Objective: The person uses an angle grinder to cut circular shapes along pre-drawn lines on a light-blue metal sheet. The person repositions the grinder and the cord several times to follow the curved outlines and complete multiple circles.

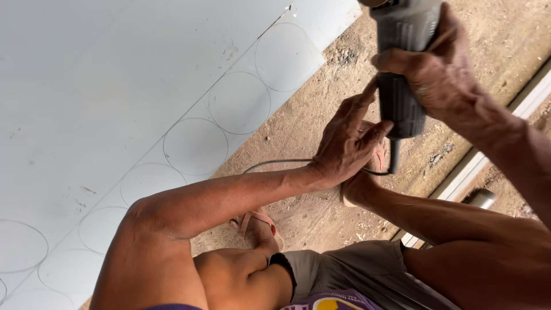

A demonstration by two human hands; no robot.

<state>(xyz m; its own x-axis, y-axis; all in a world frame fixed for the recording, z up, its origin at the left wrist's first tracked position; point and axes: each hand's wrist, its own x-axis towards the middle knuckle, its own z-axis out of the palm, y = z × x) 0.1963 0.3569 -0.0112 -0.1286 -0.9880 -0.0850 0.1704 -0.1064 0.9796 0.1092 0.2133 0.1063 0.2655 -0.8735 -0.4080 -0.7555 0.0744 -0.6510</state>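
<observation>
Right hand (442,69) grips grey power tool (402,69). Left hand (347,143) touches its handle end by the cord (275,163). White sheet (115,86) with drawn circles lies beside.

The front end of the grey power tool (402,63) runs out past the top edge, so its working head can't be seen. The right hand (442,69) covers part of its body, and the left hand (347,146) hides some of the black cord (275,163). The white sheet (115,86) is cut off on the left and at the top and bottom.
</observation>
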